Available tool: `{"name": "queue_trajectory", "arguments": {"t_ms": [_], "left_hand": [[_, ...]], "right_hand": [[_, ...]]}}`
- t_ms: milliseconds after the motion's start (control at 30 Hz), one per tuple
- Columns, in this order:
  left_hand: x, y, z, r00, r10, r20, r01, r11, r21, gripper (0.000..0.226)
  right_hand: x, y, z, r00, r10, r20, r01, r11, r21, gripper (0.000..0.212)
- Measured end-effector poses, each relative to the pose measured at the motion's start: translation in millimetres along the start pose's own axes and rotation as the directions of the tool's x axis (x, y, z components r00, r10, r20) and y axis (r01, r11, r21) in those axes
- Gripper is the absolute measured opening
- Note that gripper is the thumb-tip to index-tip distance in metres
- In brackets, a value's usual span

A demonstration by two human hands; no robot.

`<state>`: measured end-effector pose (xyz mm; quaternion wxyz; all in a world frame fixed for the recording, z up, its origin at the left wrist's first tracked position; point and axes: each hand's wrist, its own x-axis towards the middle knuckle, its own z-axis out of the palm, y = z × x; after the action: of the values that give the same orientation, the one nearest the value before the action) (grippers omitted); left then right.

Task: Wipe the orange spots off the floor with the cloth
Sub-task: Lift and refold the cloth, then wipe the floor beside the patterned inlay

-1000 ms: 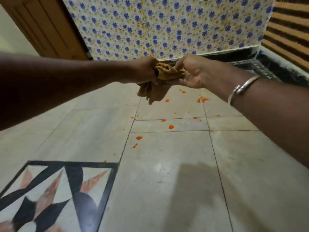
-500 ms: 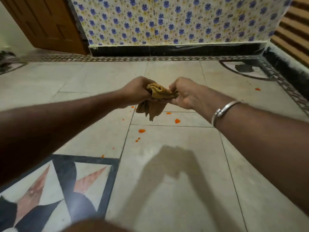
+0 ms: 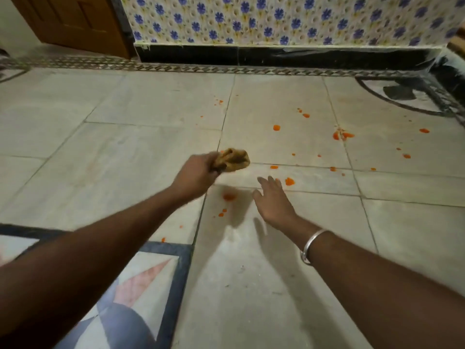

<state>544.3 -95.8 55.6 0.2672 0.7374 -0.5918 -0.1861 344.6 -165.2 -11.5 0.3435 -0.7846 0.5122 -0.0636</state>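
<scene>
Cloth (image 3: 234,159) was released by right hand (image 3: 274,200), now splayed flat; kept bunched, clamped in left hand (image 3: 198,176). Orange spots (image 3: 289,181) were scattered on floor (image 3: 276,285), mostly 1 o'clock.

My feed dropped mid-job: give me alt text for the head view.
The left hand grips a bunched cloth over a pale tiled floor scattered with orange spots; the right hand is held out, open and empty. A floral wall stands beyond.
</scene>
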Motion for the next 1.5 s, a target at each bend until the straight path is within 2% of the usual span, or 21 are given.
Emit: {"name": "queue_trajectory", "arguments": {"t_ms": [67, 133, 167, 233, 300, 367, 467, 600, 667, 733, 833, 900, 1033, 1067, 1133, 1200, 1267, 1367, 1500], "left_hand": [[-16, -24, 31, 0.980, 0.030, 0.195, -0.047, 0.995, 0.084, 0.027], [-28, -43, 54, 0.899, 0.071, 0.433, -0.179, 0.960, 0.214, 0.027], [-30, -49, 61, 0.874, 0.106, 0.475, -0.247, 0.937, 0.246, 0.033], [-26, -54, 68, 0.912, 0.166, 0.375, -0.259, 0.942, 0.212, 0.042], [-11, -58, 78, 0.960, 0.120, 0.253, -0.182, 0.955, 0.235, 0.059], [2, -59, 97, 0.970, 0.030, 0.239, -0.121, 0.920, 0.373, 0.073], [15, -56, 131, 0.963, 0.006, 0.270, -0.148, 0.847, 0.510, 0.077], [20, -65, 145, 0.975, -0.002, 0.224, -0.119, 0.843, 0.525, 0.074], [15, -73, 139, 0.988, -0.054, 0.147, -0.030, 0.858, 0.513, 0.073], [3, -82, 131, 0.985, -0.168, 0.042, 0.127, 0.867, 0.482, 0.072], [-33, -71, 137, 0.961, -0.276, -0.004, 0.246, 0.849, 0.467, 0.072], [-46, -54, 152, 0.966, -0.259, 0.012, 0.220, 0.843, 0.491, 0.074], [-10, -50, 155, 0.989, -0.071, 0.132, -0.005, 0.863, 0.505, 0.071], [1, -59, 147, 0.988, -0.077, 0.134, -0.003, 0.857, 0.515, 0.070], [8, -85, 124, 0.978, -0.206, 0.046, 0.153, 0.843, 0.515, 0.070], [-10, -105, 109, 0.937, -0.338, -0.087, 0.337, 0.809, 0.482, 0.073], [-40, -99, 114, 0.909, -0.395, -0.129, 0.410, 0.799, 0.441, 0.074], [-58, -60, 150, 0.942, -0.328, -0.065, 0.318, 0.821, 0.475, 0.074], [3, -59, 151, 0.987, -0.150, 0.051, 0.104, 0.858, 0.503, 0.072]], "right_hand": [[4, 23, 27, 0.999, -0.005, 0.035, 0.010, 0.989, -0.150, 0.057], [-1, 41, 48, 0.999, -0.023, 0.049, 0.035, 0.964, -0.262, 0.059], [-3, 49, 56, 0.998, -0.042, 0.044, 0.053, 0.950, -0.307, 0.061], [-8, 59, 69, 0.995, -0.096, -0.008, 0.085, 0.922, -0.377, 0.063], [-7, 63, 79, 0.988, -0.136, -0.070, 0.093, 0.897, -0.431, 0.069], [-7, 63, 86, 0.974, -0.171, -0.147, 0.084, 0.880, -0.467, 0.071], [-2, 63, 89, 0.967, -0.170, -0.192, 0.064, 0.885, -0.460, 0.069], [-1, 65, 91, 0.965, -0.167, -0.204, 0.058, 0.890, -0.452, 0.068], [-2, 65, 92, 0.963, -0.162, -0.217, 0.051, 0.895, -0.442, 0.068], [-2, 65, 94, 0.959, -0.163, -0.231, 0.049, 0.901, -0.430, 0.068], [-3, 66, 95, 0.959, -0.157, -0.235, 0.038, 0.896, -0.443, 0.067], [-2, 65, 96, 0.959, -0.153, -0.239, 0.029, 0.891, -0.452, 0.067], [-3, 65, 94, 0.961, -0.156, -0.228, 0.035, 0.888, -0.458, 0.069], [-3, 66, 93, 0.959, -0.165, -0.230, 0.044, 0.889, -0.456, 0.069], [-3, 66, 93, 0.953, -0.180, -0.245, 0.054, 0.895, -0.443, 0.068], [-3, 66, 95, 0.948, -0.180, -0.263, 0.050, 0.899, -0.434, 0.066], [-3, 66, 97, 0.945, -0.179, -0.274, 0.046, 0.902, -0.430, 0.065], [-2, 66, 98, 0.945, -0.176, -0.277, 0.036, 0.895, -0.444, 0.065], [-2, 69, 96, 0.952, -0.176, -0.251, 0.037, 0.879, -0.476, 0.065]]}}
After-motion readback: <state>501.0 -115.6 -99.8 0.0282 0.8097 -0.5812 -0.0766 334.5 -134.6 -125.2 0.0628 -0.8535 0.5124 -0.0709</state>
